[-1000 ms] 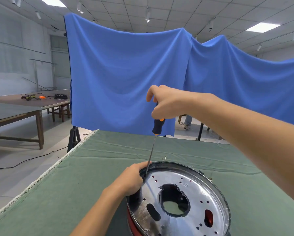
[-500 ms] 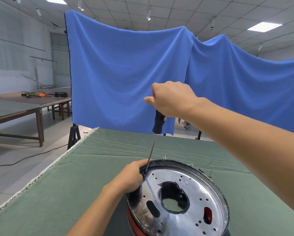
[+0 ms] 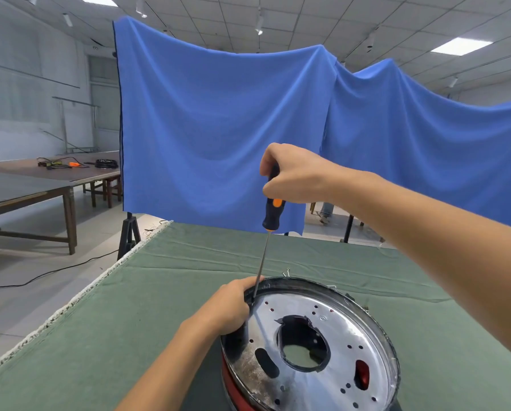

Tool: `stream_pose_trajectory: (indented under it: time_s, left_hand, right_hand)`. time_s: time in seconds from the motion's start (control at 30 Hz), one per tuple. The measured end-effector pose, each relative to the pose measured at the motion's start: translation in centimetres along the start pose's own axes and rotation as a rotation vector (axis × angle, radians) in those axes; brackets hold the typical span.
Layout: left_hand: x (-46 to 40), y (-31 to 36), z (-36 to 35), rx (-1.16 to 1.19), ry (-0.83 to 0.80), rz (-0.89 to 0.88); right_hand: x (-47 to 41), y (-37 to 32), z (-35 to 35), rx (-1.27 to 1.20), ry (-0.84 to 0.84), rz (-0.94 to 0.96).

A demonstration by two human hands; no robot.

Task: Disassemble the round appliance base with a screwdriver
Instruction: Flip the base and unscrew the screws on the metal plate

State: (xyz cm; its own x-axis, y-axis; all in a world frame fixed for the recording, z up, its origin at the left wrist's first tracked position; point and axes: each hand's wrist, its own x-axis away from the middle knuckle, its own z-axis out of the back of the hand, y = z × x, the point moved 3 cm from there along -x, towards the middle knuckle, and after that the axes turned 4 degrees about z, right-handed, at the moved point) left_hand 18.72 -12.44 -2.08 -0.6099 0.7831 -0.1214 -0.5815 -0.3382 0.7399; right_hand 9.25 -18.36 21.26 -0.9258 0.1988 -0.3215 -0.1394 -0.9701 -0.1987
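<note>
So your round appliance base [image 3: 307,345] is sitting on the near right part of the green cloth-covered table [image 3: 129,321], shiny metal plate facing up, with a red band showing round its lower side. The plate has a big ragged hole in the middle, an oval slot to the near left, a red-showing slot on the right and a scatter of small holes. There's a tiny stamped mark near the center hole, but it's too small to read, and I can't make out any brand or label anywhere else.

Your right hand [image 3: 295,176] is wrapped around the top of the screwdriver [image 3: 270,218], fingers curled tight on the black and orange handle. The shaft runs nearly straight down, tilted a bit, with the tip at the far left rim of the base. Your left hand [image 3: 230,307] grips that same rim right beside the tip, fingers curled over the edge.

A couple of small screws [image 3: 286,272] lie on the cloth just beyond the base. Blue sheets [image 3: 218,129] hang behind the table, and a wooden table [image 3: 55,176] with cables stands off to the far left.
</note>
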Motion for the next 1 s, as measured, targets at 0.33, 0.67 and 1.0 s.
stream_pose_trajectory:
  time_s: [0.33,0.67,1.0]
  left_hand:
    - [0.4,1.1,0.3,-0.404,0.124,0.083]
    - [0.3,1.5,0.6,-0.468,0.202,0.117]
    - [0.1,2.9,0.6,-0.606,0.143,0.093]
  right_hand:
    - [1.3,2.9,-0.5,0.101,0.257,0.053]
    - [4.0,5.9,-0.5,-0.062,0.429,0.072]
    - [5.9,9.2,-0.2,-0.102,0.186,-0.177]
